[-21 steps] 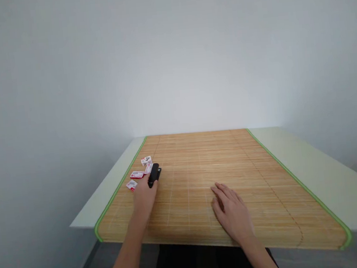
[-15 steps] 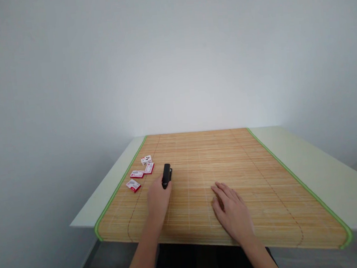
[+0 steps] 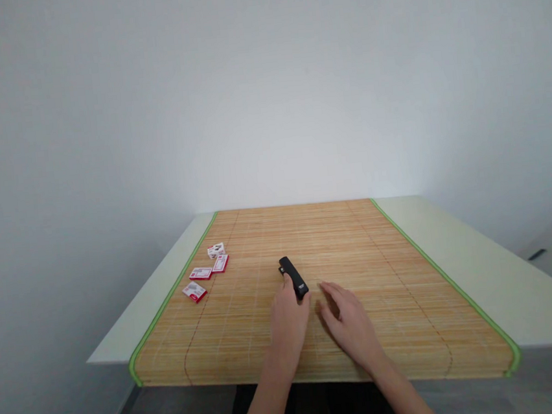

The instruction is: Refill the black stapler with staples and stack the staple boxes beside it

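My left hand (image 3: 288,318) grips the near end of a small black stapler (image 3: 293,277) over the middle of the bamboo mat (image 3: 401,286). The stapler points away from me and slightly left. My right hand (image 3: 349,320) hovers just to the right of it, fingers spread and slightly raised, holding nothing and a few centimetres from the stapler. Several small red-and-white staple boxes (image 3: 205,273) lie near the mat's left edge, far from both hands.
The mat with green trim covers most of a pale green table (image 3: 486,265) set against a plain white wall. The table's near edge is just below my forearms. A bare strip of tabletop shows on each side of the mat.
My left hand has carried the stapler from beside the staple boxes rightward to the mat's middle, close to my right hand. My right hand has lifted its fingers slightly off the mat.
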Demonstrator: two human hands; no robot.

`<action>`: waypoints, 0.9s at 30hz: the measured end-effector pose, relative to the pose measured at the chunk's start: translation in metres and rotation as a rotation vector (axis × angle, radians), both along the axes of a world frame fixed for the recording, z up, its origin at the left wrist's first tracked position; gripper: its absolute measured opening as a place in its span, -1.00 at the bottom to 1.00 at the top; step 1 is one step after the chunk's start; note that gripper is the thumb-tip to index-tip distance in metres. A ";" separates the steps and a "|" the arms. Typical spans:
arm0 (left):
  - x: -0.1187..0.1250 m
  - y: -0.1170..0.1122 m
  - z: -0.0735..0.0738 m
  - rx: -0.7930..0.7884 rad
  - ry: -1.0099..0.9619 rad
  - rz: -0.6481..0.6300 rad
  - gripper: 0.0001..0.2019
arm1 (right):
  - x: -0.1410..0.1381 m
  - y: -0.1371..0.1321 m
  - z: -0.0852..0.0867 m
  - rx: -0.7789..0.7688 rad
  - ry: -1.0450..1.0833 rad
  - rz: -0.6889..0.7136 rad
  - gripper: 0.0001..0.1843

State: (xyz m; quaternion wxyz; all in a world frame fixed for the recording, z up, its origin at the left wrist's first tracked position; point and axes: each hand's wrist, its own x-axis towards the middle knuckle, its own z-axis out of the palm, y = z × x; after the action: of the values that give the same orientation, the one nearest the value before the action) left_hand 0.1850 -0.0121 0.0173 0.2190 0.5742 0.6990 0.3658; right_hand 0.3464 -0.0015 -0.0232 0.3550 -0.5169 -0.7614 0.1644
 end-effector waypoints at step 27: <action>-0.082 0.068 -0.032 0.136 0.230 -0.399 -0.66 | 0.018 0.079 0.033 -0.039 -0.059 0.337 -0.59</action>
State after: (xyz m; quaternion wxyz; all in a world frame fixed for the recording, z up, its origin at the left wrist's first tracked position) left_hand 0.1034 0.0556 -0.0148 0.1670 0.7523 0.5657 0.2936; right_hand 0.3647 0.0777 0.0100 0.2898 -0.3933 -0.8440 0.2212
